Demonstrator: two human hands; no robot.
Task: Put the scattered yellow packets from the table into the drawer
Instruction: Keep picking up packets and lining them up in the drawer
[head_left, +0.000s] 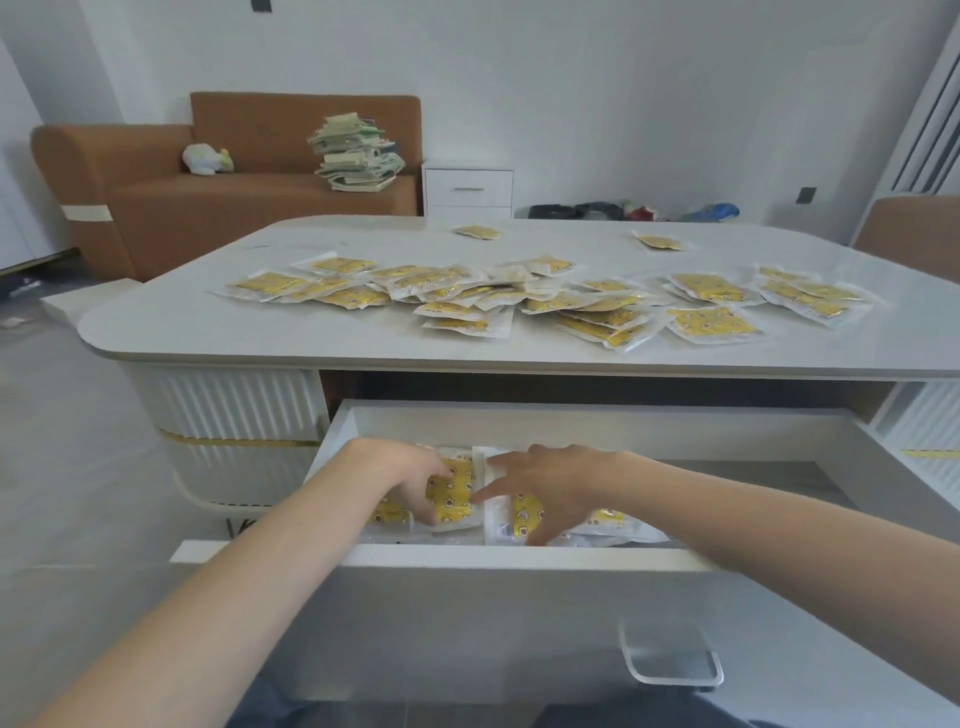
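Many yellow packets (519, 299) in clear wrappers lie scattered across the middle and right of the white table (234, 332). Below the tabletop, the white drawer (519, 560) is pulled out toward me. Inside it lie several yellow packets, one upright-looking packet (453, 496) at the left and others (524, 515) beside it. My left hand (400, 467) grips the left packet, fingers over its top edge and thumb under it. My right hand (563, 480) rests with spread, straight fingers on the packets beside it, its index finger reaching toward the left packet.
Two stray packets (475, 232) (658, 241) lie near the table's far edge. The drawer's clear handle (670, 657) sticks out at the front. A brown sofa (156, 202) with a stack of papers (358, 153) and a small white cabinet (467, 189) stand behind.
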